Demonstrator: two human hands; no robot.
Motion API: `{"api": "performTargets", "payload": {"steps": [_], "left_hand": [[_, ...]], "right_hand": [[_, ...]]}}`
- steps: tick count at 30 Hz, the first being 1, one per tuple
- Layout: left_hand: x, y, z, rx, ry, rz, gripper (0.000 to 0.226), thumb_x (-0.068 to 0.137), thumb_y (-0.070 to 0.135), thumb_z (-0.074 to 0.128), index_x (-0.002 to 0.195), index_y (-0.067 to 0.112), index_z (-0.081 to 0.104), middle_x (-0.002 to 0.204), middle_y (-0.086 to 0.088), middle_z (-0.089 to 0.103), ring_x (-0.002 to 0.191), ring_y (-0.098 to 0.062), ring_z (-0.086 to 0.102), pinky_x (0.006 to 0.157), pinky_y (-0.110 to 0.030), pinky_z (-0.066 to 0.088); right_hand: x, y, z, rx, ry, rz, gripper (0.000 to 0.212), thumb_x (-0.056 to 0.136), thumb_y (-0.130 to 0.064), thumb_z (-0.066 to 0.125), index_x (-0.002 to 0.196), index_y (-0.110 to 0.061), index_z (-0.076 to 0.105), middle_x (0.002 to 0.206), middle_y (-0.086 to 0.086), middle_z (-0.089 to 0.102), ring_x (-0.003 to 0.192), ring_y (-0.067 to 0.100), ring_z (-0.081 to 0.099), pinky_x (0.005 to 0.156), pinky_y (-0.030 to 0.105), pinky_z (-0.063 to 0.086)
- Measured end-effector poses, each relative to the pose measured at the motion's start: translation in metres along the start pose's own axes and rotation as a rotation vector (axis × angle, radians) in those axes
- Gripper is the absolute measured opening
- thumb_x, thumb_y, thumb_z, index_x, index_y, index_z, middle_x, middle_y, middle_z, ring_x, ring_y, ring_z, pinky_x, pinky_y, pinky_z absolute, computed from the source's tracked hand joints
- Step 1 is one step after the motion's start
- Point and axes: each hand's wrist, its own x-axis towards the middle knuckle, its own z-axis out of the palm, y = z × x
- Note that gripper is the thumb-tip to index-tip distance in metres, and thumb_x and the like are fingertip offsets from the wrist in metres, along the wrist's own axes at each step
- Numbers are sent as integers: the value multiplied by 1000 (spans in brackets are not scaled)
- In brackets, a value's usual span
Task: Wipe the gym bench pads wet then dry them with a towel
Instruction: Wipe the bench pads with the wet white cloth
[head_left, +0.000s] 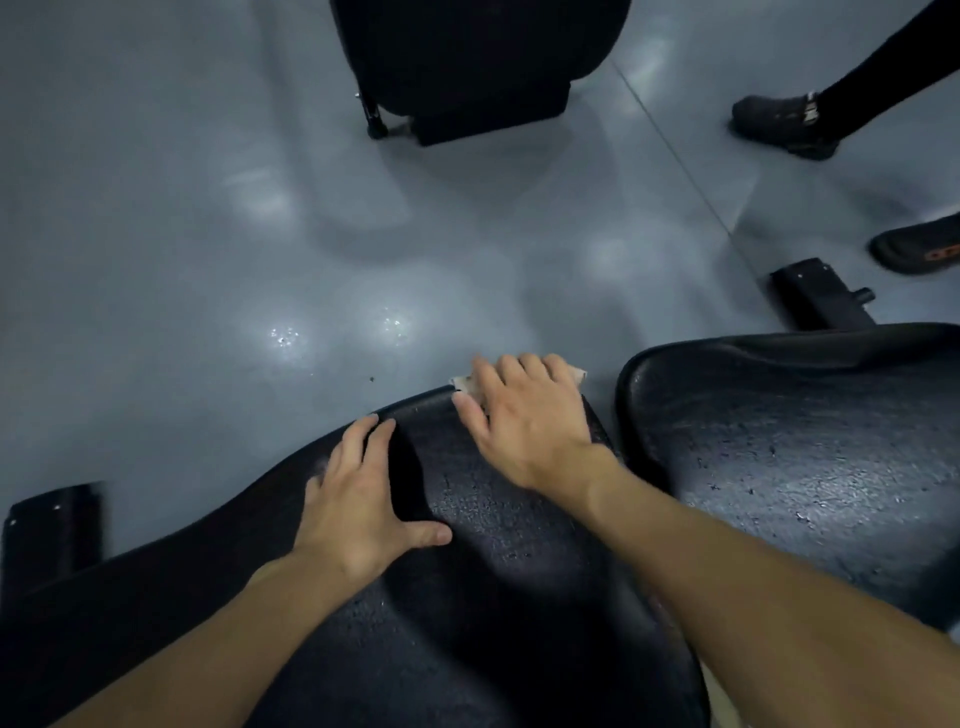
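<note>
Two black pads fill my lower view: the near pad (493, 519) under both arms and a second pad (805, 467) just beside it on the right, a narrow gap between them. My left hand (358, 514) lies flat on the near pad with fingers spread and thumb out, holding nothing. My right hand (524, 421) presses a pale cloth (464, 383) onto the far edge of the near pad, its fingers laid fairly straight over it; only the cloth's corners peek out on both sides of the fingers. Both pads show a speckled sheen. Beyond lies a glossy grey floor (208, 234), another black padded piece (467, 62), and someone's dark shoe (784, 122) at upper right.
</note>
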Motion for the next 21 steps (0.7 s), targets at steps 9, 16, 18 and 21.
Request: {"api": "performTargets", "payload": {"steps": [9,16,18,21], "left_hand": [[-9,-77,-7,-22,-73,-201,119,58,86,63,147,53,-9,159,2,8,148,-25,10,107,-69,26],[-15,-105,-9,2,-74,-170,119,59,85,64,148,48,-6,162,7,5,149,-19,10,109,-67,25],[-19,-122,-12,-22,-125,-217,121,56,86,64,147,51,-8,162,3,6,149,-23,12,109,-68,23],[-26,-140,-13,-10,-142,-231,120,58,87,62,147,52,-11,160,2,13,147,-24,17,107,-67,25]], "right_hand": [[6,-15,3,-91,60,285,54,99,-49,22,104,-14,63,104,9,65,98,34,56,91,46,36],[22,-85,18,-137,-35,-135,58,102,-53,10,110,-21,57,107,5,63,102,28,55,98,45,34],[19,-63,16,-143,-21,-145,52,104,-50,11,104,-24,56,100,4,64,95,28,56,93,42,37],[17,-51,13,-184,-4,32,56,100,-51,15,94,-22,63,95,8,67,92,33,57,93,45,37]]}}
